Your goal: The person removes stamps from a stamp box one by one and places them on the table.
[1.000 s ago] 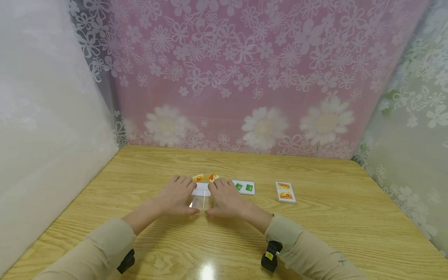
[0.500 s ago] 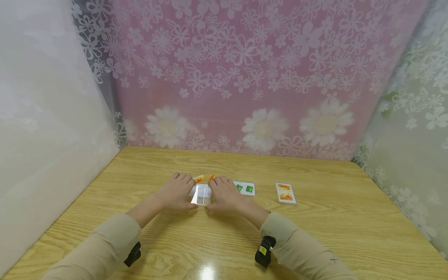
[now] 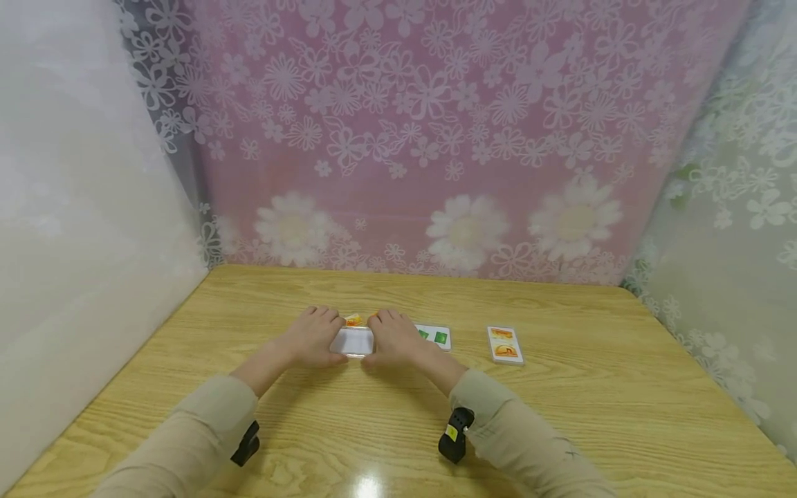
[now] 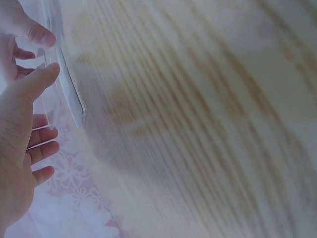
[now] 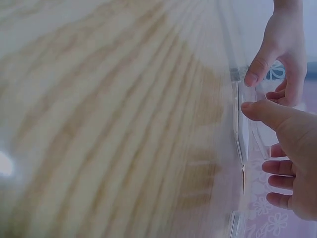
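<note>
In the head view my left hand (image 3: 313, 339) and right hand (image 3: 398, 342) face each other close together near the table's middle. Between them they hold a clear plastic cover (image 5: 259, 141) by its sides, thumbs at the near edge and fingers at the far side. Directly under the cover lies a flat white case (image 4: 74, 101) on the table. Whether cover and case touch, I cannot tell. Just behind sits a small orange-and-yellow piece (image 3: 353, 320); a second one is mostly hidden by my right fingers.
To the right lies a clear-edged white case with green squares (image 3: 441, 337), partly behind my right hand. Farther right is another case with orange pictures (image 3: 506, 344). The wooden table (image 3: 560, 415) ends at a pink flowered curtain (image 3: 398, 138).
Both hands have shifted slightly away from me with the clear cover, which now lines up over the white case. The cases at the right stay put.
</note>
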Motion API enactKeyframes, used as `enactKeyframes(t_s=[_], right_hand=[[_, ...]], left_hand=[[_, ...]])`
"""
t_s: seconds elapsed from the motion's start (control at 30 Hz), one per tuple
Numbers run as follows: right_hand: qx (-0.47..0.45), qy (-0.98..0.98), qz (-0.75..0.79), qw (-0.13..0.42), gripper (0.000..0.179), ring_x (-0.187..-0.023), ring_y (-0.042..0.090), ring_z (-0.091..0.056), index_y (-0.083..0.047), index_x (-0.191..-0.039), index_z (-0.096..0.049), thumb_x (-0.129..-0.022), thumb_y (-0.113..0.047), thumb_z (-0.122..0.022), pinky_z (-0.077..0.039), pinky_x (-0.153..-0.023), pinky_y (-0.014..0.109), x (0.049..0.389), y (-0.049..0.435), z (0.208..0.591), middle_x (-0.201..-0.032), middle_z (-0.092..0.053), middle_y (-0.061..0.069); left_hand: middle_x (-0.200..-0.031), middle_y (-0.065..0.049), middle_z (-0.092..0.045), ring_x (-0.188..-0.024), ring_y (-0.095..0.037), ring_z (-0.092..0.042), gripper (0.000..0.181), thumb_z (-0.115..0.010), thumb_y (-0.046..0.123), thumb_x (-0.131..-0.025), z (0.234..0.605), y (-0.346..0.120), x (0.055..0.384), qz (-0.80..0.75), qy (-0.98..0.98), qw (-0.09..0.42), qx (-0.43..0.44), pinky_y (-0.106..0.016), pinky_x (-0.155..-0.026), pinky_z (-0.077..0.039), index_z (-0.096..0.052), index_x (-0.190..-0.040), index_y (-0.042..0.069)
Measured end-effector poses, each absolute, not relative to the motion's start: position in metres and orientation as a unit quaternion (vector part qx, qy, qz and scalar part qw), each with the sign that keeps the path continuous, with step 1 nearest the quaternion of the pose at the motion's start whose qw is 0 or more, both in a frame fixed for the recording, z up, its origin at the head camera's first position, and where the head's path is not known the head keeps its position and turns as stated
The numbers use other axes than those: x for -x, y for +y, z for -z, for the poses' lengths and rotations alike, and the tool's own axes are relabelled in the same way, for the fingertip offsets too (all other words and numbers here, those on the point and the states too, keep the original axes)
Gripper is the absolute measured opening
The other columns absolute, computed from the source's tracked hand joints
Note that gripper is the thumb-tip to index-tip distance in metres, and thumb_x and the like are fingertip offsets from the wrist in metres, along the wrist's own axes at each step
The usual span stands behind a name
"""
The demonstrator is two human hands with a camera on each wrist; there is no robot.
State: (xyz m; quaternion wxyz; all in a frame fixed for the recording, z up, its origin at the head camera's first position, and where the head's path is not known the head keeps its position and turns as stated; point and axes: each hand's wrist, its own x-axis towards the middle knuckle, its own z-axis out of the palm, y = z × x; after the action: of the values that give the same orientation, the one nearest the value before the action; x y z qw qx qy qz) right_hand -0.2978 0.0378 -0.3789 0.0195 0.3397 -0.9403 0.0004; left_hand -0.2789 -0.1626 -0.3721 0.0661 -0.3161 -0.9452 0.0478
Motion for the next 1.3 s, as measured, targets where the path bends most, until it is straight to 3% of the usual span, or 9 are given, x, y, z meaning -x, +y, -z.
enactKeyframes(t_s=[0.67, 1.3], right_hand=[[-0.319, -0.946, -0.042, -0.031, 0.069, -0.118, 0.023, -0.040, -0.008, -0.128, -0.050, -0.077, -0.051, -0.069, -0.035, -0.099, 0.037, 0.321, 0.032, 0.379, -0.126, -0.046, 0.008], [-0.330, -0.942, -0.044, -0.041, 0.064, -0.108, 0.020, -0.041, -0.009, -0.121, -0.055, -0.076, -0.052, -0.069, -0.038, -0.091, 0.035, 0.321, 0.031, 0.381, -0.119, -0.048, 0.006]], left_hand=[[-0.122, -0.014, -0.051, -0.116, -0.031, -0.044, 0.069, -0.065, 0.050, -0.081, 0.371, -0.166, 0.296, 0.001, -0.960, 0.007, 0.280, -0.050, -0.101, -0.031, -0.051, -0.126, -0.001], [-0.112, -0.008, -0.055, -0.103, -0.025, -0.048, 0.063, -0.065, 0.050, -0.080, 0.376, -0.167, 0.299, -0.005, -0.961, -0.017, 0.277, -0.044, -0.092, -0.039, -0.057, -0.120, 0.002]])
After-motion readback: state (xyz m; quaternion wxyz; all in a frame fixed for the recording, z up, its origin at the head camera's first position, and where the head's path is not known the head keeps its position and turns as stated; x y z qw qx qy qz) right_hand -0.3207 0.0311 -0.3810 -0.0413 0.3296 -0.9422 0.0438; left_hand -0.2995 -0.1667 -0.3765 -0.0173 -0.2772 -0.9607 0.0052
